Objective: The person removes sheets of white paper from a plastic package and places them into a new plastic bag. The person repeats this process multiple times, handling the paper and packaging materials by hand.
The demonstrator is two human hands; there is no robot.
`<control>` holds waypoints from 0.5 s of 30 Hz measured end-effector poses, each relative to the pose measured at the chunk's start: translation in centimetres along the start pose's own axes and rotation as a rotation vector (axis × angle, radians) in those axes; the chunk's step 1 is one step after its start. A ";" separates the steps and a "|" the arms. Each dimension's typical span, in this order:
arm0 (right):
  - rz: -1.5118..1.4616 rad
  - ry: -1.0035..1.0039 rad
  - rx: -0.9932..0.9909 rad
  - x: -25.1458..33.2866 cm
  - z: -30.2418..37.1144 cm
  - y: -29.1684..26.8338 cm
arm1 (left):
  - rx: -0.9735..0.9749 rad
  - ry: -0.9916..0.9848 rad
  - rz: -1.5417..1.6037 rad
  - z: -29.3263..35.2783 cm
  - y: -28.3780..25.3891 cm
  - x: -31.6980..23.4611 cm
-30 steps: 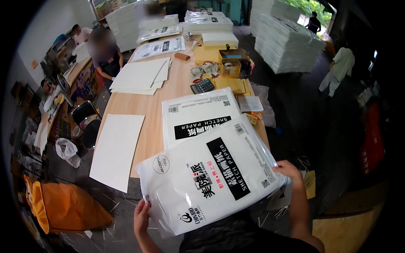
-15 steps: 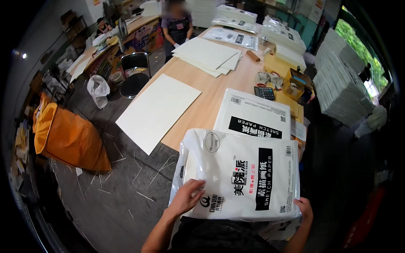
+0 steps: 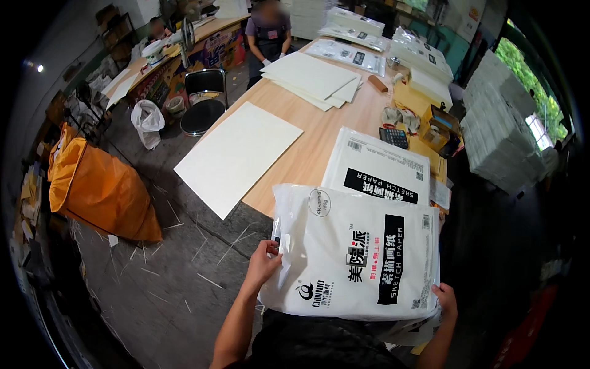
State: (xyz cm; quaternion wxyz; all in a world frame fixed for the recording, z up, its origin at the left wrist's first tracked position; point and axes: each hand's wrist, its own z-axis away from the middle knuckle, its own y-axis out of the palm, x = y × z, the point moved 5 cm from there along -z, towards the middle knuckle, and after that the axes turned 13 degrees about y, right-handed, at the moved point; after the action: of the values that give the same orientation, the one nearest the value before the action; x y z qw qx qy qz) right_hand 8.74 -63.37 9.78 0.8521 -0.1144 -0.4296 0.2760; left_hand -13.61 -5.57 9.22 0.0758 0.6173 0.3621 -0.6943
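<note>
A white plastic bag of sketch paper (image 3: pixel 332 246), printed in black and red, lies in front of me at the table's near end. At its left end my left hand (image 3: pixel 264 261) is closed on the loose plastic edge, near the dark handle hole. My right hand (image 3: pixel 445 300) grips the bag's lower right edge, thumb on top and fingers hidden beneath. Behind it, a second white sketch-paper package (image 3: pixel 378 161) lies partly covered by the bag. To the left, a large cream sheet (image 3: pixel 241 157) overhangs the table edge.
More cream sheets (image 3: pixel 313 77) lie further up the wooden table (image 3: pixel 295 144). A calculator (image 3: pixel 393 138), gloves (image 3: pixel 396 117) and a yellow box (image 3: pixel 437 128) are at the right. An orange sack (image 3: pixel 101 187) and a black chair (image 3: pixel 204 114) stand left. A co-worker (image 3: pixel 268 40) is at the far side.
My left hand has moved from the bag's top face to its left edge and taken hold there, drawing that edge inward. My right hand keeps its grip. The view has shifted slightly.
</note>
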 end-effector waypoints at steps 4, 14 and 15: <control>-0.074 0.005 0.039 -0.6 0.2 0.6 | 0.063 -0.136 0.308 -1.5 2.1 2.0; -0.111 0.027 0.014 -3.0 -1.3 0.3 | 0.030 -0.195 0.768 -2.1 2.7 3.5; -0.089 0.019 0.016 -3.4 -1.7 0.2 | 0.039 -0.240 0.787 -2.0 2.4 3.5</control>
State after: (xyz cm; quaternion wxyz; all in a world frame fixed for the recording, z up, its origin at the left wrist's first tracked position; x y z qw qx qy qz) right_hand 8.38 -65.08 6.38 0.8686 -0.0910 -0.4237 0.2404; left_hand -11.43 -4.94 5.08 0.3656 0.6245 0.0736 -0.6862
